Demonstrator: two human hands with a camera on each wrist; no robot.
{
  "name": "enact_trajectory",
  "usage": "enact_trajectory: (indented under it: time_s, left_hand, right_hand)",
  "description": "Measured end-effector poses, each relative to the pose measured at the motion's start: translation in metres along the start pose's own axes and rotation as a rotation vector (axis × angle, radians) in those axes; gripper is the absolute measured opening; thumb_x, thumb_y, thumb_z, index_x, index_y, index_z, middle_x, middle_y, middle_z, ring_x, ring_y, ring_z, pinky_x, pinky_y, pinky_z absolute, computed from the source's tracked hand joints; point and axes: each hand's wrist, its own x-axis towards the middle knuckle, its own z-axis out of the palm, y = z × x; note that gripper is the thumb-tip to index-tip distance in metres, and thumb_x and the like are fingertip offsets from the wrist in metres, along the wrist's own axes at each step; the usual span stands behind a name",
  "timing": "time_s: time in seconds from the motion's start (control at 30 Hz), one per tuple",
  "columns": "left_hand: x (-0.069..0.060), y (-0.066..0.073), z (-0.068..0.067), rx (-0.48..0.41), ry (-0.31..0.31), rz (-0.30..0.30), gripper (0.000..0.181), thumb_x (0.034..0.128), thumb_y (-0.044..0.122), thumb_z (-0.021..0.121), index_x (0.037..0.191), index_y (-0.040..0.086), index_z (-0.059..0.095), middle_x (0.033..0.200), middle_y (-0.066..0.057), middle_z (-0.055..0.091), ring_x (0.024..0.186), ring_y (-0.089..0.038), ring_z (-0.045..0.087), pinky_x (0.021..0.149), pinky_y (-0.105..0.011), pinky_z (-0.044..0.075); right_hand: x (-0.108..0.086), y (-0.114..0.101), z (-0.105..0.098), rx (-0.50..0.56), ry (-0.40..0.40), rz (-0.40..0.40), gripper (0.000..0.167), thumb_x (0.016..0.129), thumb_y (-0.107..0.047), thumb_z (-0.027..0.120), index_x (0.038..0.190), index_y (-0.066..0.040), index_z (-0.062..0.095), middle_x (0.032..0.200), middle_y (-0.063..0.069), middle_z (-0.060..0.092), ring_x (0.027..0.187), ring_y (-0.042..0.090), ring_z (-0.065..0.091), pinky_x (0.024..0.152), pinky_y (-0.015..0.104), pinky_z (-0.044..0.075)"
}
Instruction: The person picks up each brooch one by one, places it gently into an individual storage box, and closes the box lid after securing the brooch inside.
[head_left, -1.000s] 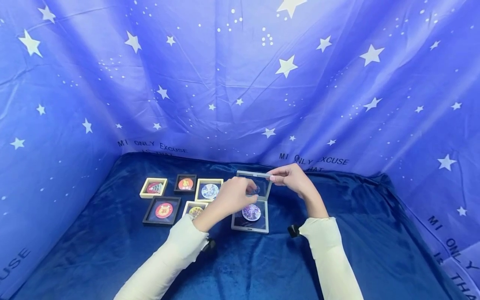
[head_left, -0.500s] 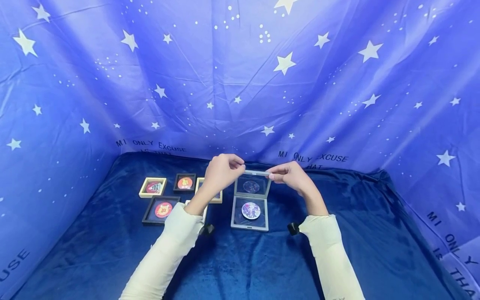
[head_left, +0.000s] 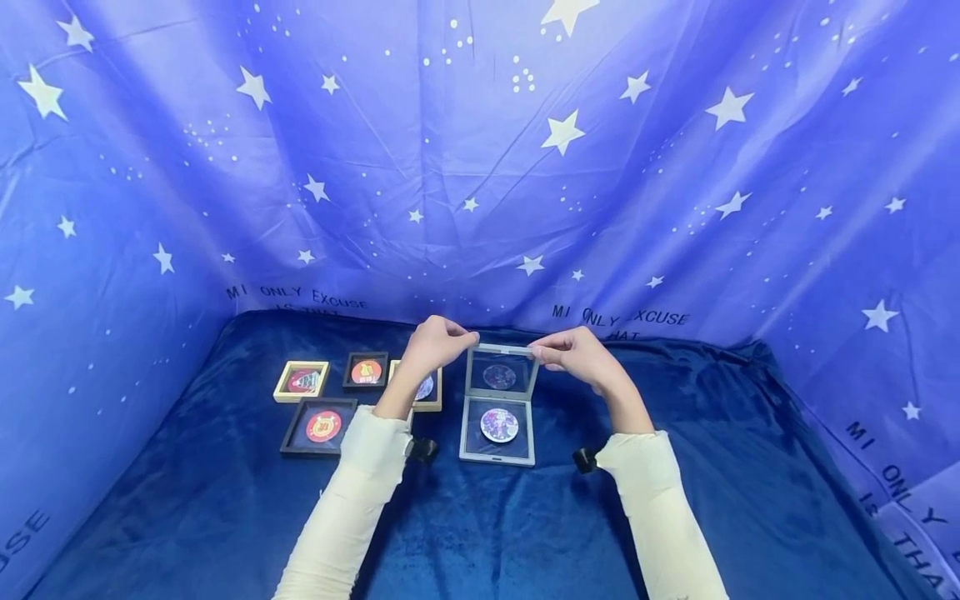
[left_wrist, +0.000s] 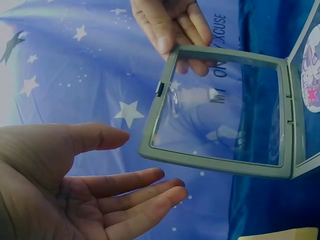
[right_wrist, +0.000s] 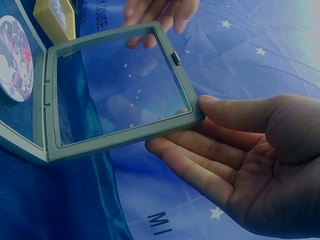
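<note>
A grey hinged display frame [head_left: 497,457] with clear film panes stands unfolded on the cloth, its lid [left_wrist: 217,162] raised. On the lower half lies a round purple and white badge [head_left: 499,425]. My right hand [head_left: 581,358] pinches the lid's upper right corner, thumb on one side and fingers [right_wrist: 220,150] on the other. Near the lid's upper left corner is my left hand [head_left: 435,343]; in the left wrist view its thumb and fingers [left_wrist: 130,182] are spread around that corner, with a gap to the rim.
Left of the grey frame stand several smaller display frames holding round badges: a cream one [head_left: 302,398], a black one [head_left: 366,386], a larger black one [head_left: 287,442] and a cream one [head_left: 429,407] partly behind my left arm. A star-printed curtain [head_left: 480,267] hangs behind the blue cloth [head_left: 735,467].
My left hand has moved from over the grey frame, up and left, to beside the lid's upper left corner. The right hand keeps its hold on the other corner.
</note>
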Motion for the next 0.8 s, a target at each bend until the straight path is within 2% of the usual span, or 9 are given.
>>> enact_trajectory:
  time_s: [0.07,0.13,0.2,0.3,0.37,0.43,0.53,0.67,0.8]
  left_hand:
    - [0.001,-0.003,0.002,-0.010,-0.005,-0.007,0.037,0.0977,0.038,0.065,0.112,0.007,0.078,0.115,-0.011,0.076,0.107,-0.030,0.069,0.095,-0.046,0.054]
    - [0.001,-0.005,0.004,-0.032,-0.012,-0.013,0.037,0.0979,0.040,0.065,0.099,0.006,0.080,0.089,-0.008,0.074,0.082,-0.023,0.068,0.079,-0.039,0.054]
    - [0.002,-0.006,0.005,-0.050,-0.021,-0.020,0.042,0.0978,0.041,0.065,0.075,0.007,0.074,0.064,-0.001,0.061,0.059,-0.016,0.054,0.063,-0.032,0.046]
    - [0.001,-0.007,0.007,-0.087,-0.044,-0.037,0.055,0.0974,0.043,0.065,0.054,0.013,0.049,0.049,0.004,0.038,0.046,-0.012,0.036,0.053,-0.028,0.031]
    - [0.000,-0.008,0.009,-0.104,-0.056,-0.046,0.059,0.0970,0.044,0.065,0.052,0.017,0.039,0.047,0.006,0.035,0.045,-0.011,0.039,0.053,-0.027,0.033]
    - [0.000,-0.010,0.010,-0.131,-0.065,-0.052,0.060,0.0968,0.044,0.065,0.051,0.018,0.037,0.048,0.007,0.035,0.048,-0.011,0.044,0.056,-0.027,0.038]
    - [-0.001,-0.012,0.011,-0.172,-0.087,-0.066,0.060,0.0974,0.046,0.064,0.053,0.018,0.036,0.049,0.007,0.033,0.053,-0.012,0.052,0.069,-0.034,0.054]
    - [0.001,-0.014,0.011,-0.205,-0.123,-0.073,0.060,0.0985,0.047,0.062,0.055,0.018,0.033,0.052,0.007,0.032,0.066,-0.023,0.067,0.086,-0.043,0.059]
    - [0.003,-0.014,0.009,-0.246,-0.164,-0.071,0.057,0.0992,0.045,0.062,0.059,0.016,0.034,0.071,-0.006,0.058,0.095,-0.038,0.074,0.088,-0.046,0.059]
  right_hand:
    - [-0.001,0.000,0.000,-0.001,0.000,-0.001,0.037,0.104,-0.024,0.060,0.129,0.002,0.068,0.128,0.024,0.069,0.120,0.038,0.067,0.102,0.047,0.052]
    - [-0.001,0.000,0.000,-0.005,-0.001,-0.008,0.040,0.105,-0.026,0.058,0.131,0.003,0.066,0.130,0.025,0.067,0.120,0.039,0.066,0.102,0.046,0.053]
    - [-0.001,-0.001,0.000,-0.003,-0.001,-0.001,0.043,0.105,-0.029,0.057,0.132,0.004,0.065,0.131,0.026,0.066,0.121,0.041,0.066,0.103,0.047,0.052]
    - [-0.001,-0.001,0.001,-0.012,-0.010,0.020,0.047,0.106,-0.034,0.055,0.134,0.004,0.063,0.135,0.026,0.063,0.123,0.042,0.064,0.105,0.049,0.050]
    - [-0.001,0.001,0.002,-0.010,-0.023,0.042,0.050,0.106,-0.036,0.053,0.135,0.004,0.062,0.137,0.026,0.063,0.125,0.042,0.063,0.107,0.050,0.049]
    - [0.000,0.002,0.003,-0.005,-0.040,0.063,0.053,0.107,-0.039,0.051,0.136,0.003,0.061,0.137,0.025,0.063,0.127,0.041,0.062,0.108,0.050,0.048]
    - [0.002,0.003,0.004,0.028,-0.076,0.090,0.055,0.107,-0.040,0.050,0.140,0.003,0.058,0.136,0.024,0.064,0.130,0.041,0.059,0.110,0.050,0.046]
    - [0.004,0.004,0.003,0.063,-0.110,0.119,0.056,0.107,-0.040,0.049,0.141,0.004,0.056,0.140,0.024,0.061,0.135,0.042,0.055,0.113,0.050,0.043]
    - [0.007,0.005,0.002,0.077,-0.145,0.151,0.058,0.108,-0.040,0.046,0.142,0.006,0.053,0.145,0.026,0.056,0.139,0.042,0.051,0.116,0.051,0.040]
